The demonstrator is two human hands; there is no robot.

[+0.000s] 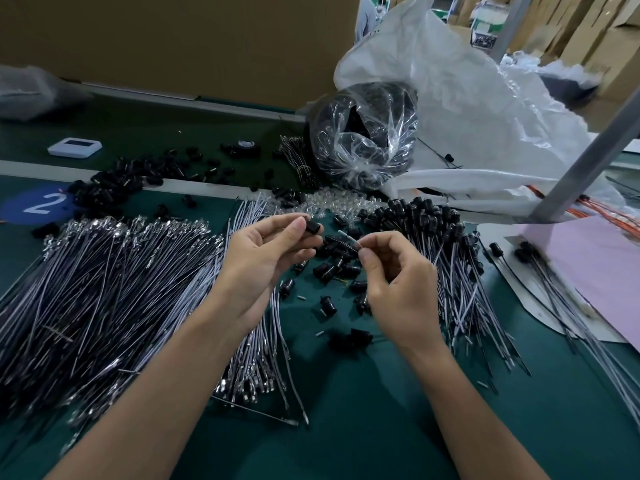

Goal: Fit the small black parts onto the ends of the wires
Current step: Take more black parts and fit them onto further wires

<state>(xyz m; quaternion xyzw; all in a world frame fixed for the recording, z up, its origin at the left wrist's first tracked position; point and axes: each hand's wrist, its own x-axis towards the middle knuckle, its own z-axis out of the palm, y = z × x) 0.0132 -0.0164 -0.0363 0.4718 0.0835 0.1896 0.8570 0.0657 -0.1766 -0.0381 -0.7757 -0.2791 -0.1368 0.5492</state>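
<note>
Here, above the middle of the green desk (346,427), the left hand (266,251) pinches one small black part (313,226) between thumb and curled fingers. Just right of it the right hand (398,282) pinches a thin wire (348,242), whose white end points toward the part without touching it. Loose black parts (334,263) lie on the desk under the hands, a big heap of bare wires (104,278) lies at the left, and wires with black parts at their far ends (433,230) lie at the right.

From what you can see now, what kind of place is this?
Probably a factory assembly bench: heaps of cut wires and loose black parts on a green mat, with big cardboard boxes behind.
</note>
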